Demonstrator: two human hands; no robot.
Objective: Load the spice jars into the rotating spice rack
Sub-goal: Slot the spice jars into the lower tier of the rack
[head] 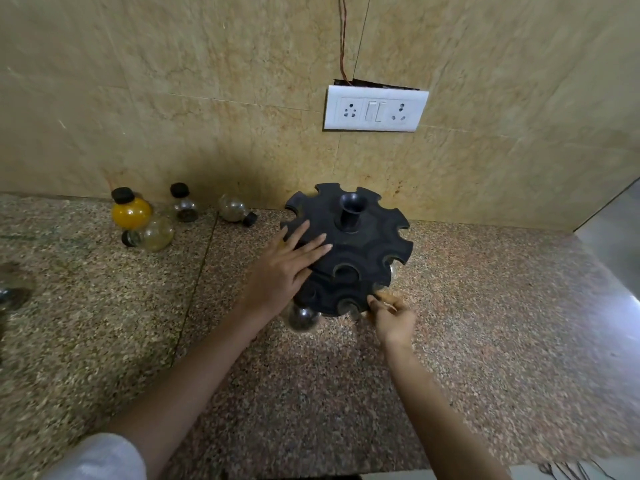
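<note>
The black two-tier rotating spice rack point(360, 251) stands on the granite counter near the wall. My left hand point(284, 271) lies flat on its left side, fingers straight. At the lower tier's front rim, my right hand point(393, 318) grips a jar with brownish contents point(385, 299), mostly hidden by my fingers. A clear round jar point(302, 317) hangs in the lower tier beside my left wrist. Loose jars sit at the back left: a yellow-filled one point(131, 211), one with dark contents point(185, 207), and two clear ones lying down point(155, 233) point(234, 210).
The tiled wall behind carries a white socket plate point(375, 108) with wires above it. A blurred glass object point(14, 289) sits at the far left edge. A steel surface point(616, 233) borders the counter on the right. The counter's front edge point(450, 471) runs below my forearms.
</note>
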